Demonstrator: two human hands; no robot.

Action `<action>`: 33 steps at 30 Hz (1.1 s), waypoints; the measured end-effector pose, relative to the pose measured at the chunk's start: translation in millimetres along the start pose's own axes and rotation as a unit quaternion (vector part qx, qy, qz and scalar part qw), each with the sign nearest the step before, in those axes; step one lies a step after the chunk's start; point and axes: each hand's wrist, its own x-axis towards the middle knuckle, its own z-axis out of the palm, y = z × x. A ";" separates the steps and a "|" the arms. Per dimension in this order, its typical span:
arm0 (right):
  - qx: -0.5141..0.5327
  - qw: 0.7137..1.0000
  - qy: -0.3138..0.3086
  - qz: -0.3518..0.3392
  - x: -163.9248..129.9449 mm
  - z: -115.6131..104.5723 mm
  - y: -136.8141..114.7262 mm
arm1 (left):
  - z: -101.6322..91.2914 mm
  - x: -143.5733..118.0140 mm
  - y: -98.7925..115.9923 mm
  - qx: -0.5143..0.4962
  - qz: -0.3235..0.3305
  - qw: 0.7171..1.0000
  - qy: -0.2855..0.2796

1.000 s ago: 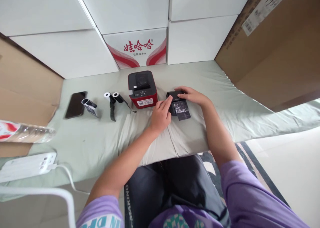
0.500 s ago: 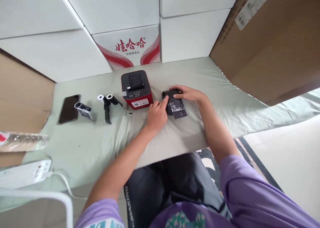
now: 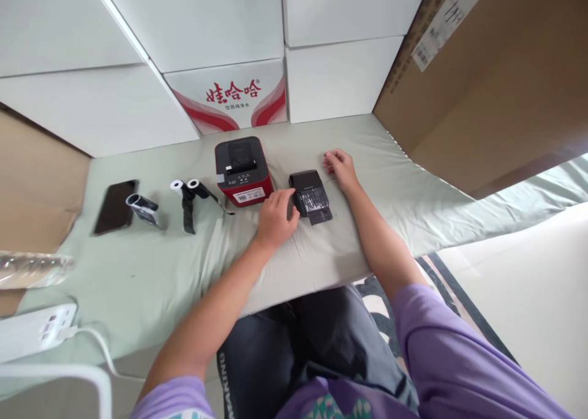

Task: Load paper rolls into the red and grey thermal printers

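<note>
Left hand: the left hand (image 3: 274, 215) sits at centre frame, fingers curled loosely, fingertips touching the left edge of the small black box-shaped printer with a dark paper strip (image 3: 309, 194); it pinches nothing.
Right hand: the right hand (image 3: 339, 165) rests on the pale green cloth-covered table (image 3: 184, 266) just right of the small black printer, apart from it, fingers curled under — empty.
Small printer: centre frame, its strip pointing toward the near table edge.
Edges: the near table edge runs across mid-frame just below the left wrist; stacked white cartons (image 3: 138, 70) close the far side, a large brown cardboard box (image 3: 482, 88) the right.
Open room: bare cloth lies right of the right hand and across the lower left — wide on both sides.
Count: one red-and-black desktop printer (image 3: 242, 171) just left of the small one; three white paper rolls (image 3: 184, 189) further left; one black phone (image 3: 116, 198) at left; one white power strip (image 3: 34, 332) at lower left.
</note>
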 end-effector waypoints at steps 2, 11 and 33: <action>-0.032 0.999 0.002 -0.013 -0.7 2.9 1.5 | 1.3 -0.5 0.6 -0.017 -0.024 1.000 -0.011; -0.116 0.992 -0.009 -0.055 -8.4 7.4 -5.8 | 1.8 0.1 -2.5 -0.069 -0.111 0.990 -0.046; -0.138 0.988 -0.028 -0.068 -7.9 10.6 -4.5 | 4.2 0.2 -6.9 0.005 -0.114 0.989 -0.093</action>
